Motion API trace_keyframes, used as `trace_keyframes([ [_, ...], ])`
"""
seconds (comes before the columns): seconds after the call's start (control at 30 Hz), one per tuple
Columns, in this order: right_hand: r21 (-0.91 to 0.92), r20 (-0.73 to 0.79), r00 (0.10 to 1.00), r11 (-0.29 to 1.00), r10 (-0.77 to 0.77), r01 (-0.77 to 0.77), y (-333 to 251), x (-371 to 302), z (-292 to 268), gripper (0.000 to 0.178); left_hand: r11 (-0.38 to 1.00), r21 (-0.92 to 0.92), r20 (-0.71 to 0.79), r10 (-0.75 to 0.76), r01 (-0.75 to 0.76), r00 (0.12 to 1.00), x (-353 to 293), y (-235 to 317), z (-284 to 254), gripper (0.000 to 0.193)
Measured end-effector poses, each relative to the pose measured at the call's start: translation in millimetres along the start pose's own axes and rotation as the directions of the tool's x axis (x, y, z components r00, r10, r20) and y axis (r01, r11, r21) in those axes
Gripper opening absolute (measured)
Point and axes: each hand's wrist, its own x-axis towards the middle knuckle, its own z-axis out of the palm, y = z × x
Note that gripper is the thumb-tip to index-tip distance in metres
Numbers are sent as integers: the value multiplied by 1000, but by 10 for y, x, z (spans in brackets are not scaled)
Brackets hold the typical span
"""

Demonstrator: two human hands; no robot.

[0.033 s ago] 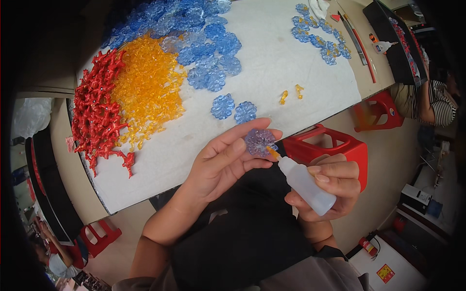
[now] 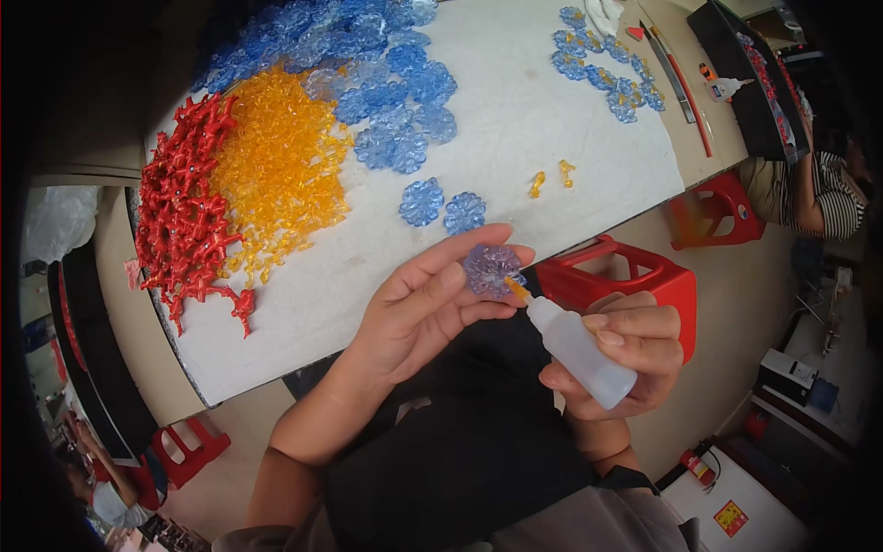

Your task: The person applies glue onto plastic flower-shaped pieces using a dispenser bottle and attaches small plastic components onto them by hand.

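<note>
- flower-shaped bead [image 2: 493, 269]: translucent lilac-blue
- glue bottle [image 2: 578, 351]: white, orange tip
- bead piles on white desk [image 2: 515, 120]: red [image 2: 184, 216], amber-yellow [image 2: 276, 170], light blue [image 2: 368, 55]
- stool [image 2: 625, 276]: red
- neighbour's shirt [image 2: 814, 189]: black-white striped

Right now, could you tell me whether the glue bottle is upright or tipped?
Tipped: the glue bottle slants in the right hand, nozzle against the flower piece.

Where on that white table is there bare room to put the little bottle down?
The white table is bare between the blue flower pile and the smaller blue cluster, and along the near edge below the orange pile. The far-left end is crowded with red pieces.
</note>
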Motion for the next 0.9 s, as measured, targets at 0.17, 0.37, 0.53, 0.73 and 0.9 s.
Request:
trace_keyframes([
  [0.17, -25, -28, 999, 1000, -18, 17, 28, 34, 45, 46, 999, 28, 14, -28, 28, 999, 6, -13, 12, 48],
  [0.37, 154, -150, 988, 988, 32, -9, 201, -2, -132, 50, 997, 38, -135, 66, -61, 989, -38, 76, -6, 48],
  [0.53, 159, -71, 882, 878, 465, -450, 401, 122, -335, 37, 981, 65, -121, 189, -182, 975, -86, 234, -73, 46],
  [0.73, 15, -40, 936, 937, 350, -349, 737, 298, -113, 24, 961, 111, -156, 269, -253, 950, -166, 245, -74, 45],
  [0.9, -502, -24, 960, 827, 278, -252, 740, 381, 46, 25, 958, 115, -205, 281, -262, 938, -182, 229, -69, 47],
])
